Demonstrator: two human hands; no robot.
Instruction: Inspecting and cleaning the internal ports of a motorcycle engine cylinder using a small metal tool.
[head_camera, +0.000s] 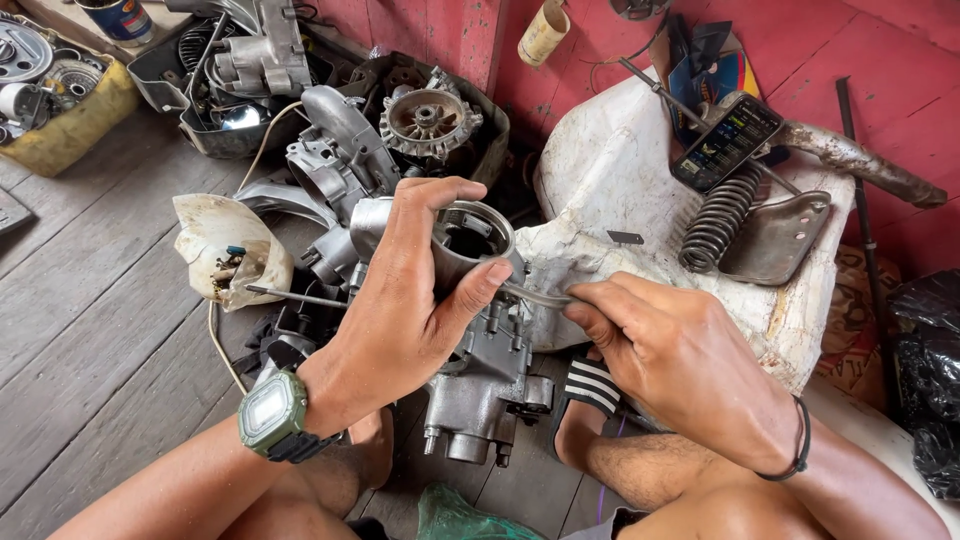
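Note:
My left hand (415, 300) grips a grey metal engine cylinder (470, 235) by its round open end, thumb on the rim. The cylinder rests on a larger grey engine case (480, 385) that stands on the wooden floor between my legs. My right hand (665, 350) pinches a thin curved metal strip (535, 294) whose tip reaches the cylinder's side, just below my left thumb. A green digital watch (272, 412) is on my left wrist and a black band on my right.
Engine parts are piled behind: a finned rotor (430, 118), grey housings (335, 150), a white plastic piece (225, 245). To the right a white body panel (620, 190) carries a phone (727, 142), a coil spring (715, 220) and a metal bracket (785, 238). A yellow tray (75, 125) is at far left.

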